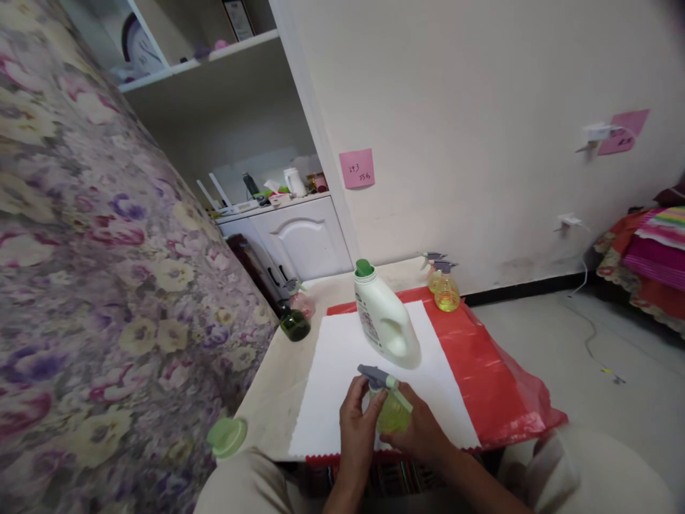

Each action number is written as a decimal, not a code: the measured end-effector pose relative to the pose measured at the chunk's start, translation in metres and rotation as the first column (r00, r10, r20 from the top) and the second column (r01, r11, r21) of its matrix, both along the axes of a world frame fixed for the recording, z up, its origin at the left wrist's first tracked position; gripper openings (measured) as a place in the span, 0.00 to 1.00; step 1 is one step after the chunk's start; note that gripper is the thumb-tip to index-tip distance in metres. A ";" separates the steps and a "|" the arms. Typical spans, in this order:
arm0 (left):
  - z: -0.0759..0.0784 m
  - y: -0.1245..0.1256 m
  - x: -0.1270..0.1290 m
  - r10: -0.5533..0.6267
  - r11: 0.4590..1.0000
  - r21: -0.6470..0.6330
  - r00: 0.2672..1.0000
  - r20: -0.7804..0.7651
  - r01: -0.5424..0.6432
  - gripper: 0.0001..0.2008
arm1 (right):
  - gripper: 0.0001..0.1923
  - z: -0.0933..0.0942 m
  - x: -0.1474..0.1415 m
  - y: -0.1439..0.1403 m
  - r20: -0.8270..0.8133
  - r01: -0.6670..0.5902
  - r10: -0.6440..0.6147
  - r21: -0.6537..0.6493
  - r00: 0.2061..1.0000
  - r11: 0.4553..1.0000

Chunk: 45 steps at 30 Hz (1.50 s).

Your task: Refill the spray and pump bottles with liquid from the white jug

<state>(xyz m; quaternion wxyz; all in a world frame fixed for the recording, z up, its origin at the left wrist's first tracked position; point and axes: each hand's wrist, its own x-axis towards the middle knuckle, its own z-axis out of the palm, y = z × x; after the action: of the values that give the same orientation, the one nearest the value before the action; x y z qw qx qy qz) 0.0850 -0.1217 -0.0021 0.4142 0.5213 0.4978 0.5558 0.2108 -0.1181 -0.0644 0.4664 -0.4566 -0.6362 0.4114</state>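
Note:
Both my hands hold a small spray bottle (392, 414) of yellow-green liquid with a grey trigger head (373, 375), low over the white sheet (342, 357). My left hand (357, 421) grips the neck just under the head. My right hand (422, 427) wraps the bottle's body from the right. Right behind them stands a white detergent jug (386, 321) with a green cap (364, 268).
The white sheet lies on a red plastic cover (492, 371) over a low table. Two yellow spray bottles (445, 287) stand at the back, a dark green bottle (294, 323) and a pink one (304, 300) at the left. A green lid (227, 435) lies near the flowered fabric (107, 285).

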 end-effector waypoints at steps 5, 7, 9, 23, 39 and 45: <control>0.002 -0.002 -0.004 -0.073 0.997 0.029 0.997 -0.022 0.073 0.15 | 0.43 -0.002 0.002 0.002 0.006 -0.012 0.012 0.032 1.000 0.999; 0.003 -0.003 -0.006 -0.107 0.993 0.040 0.994 -0.024 0.108 0.16 | 0.43 -0.004 0.002 0.003 0.006 -0.023 0.022 0.035 1.000 0.999; 0.003 -0.003 -0.007 -0.130 0.990 0.048 0.991 -0.020 0.131 0.17 | 0.44 -0.005 0.002 0.004 0.009 -0.027 0.027 0.032 1.000 0.999; -0.002 0.007 -0.004 -0.034 0.999 -0.012 0.999 0.036 0.035 0.19 | 0.44 -0.001 0.004 0.004 0.007 -0.038 0.038 0.039 0.999 0.998; -0.009 0.004 -0.009 -0.075 0.997 -0.013 0.997 -0.004 0.075 0.22 | 0.48 -0.006 0.006 0.005 -0.028 -0.065 0.066 0.042 0.997 0.997; -0.032 0.005 -0.014 0.112 0.989 -0.093 0.994 -0.014 -0.113 0.20 | 0.52 -0.004 0.014 0.004 -0.009 -0.146 0.146 0.018 0.989 0.989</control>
<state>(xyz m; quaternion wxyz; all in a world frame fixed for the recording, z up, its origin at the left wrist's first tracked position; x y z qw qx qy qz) 0.0707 -0.1163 -0.0345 0.4041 0.4745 0.5539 0.5520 0.2244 -0.1141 -0.0684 0.4422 -0.4026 -0.6691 0.4413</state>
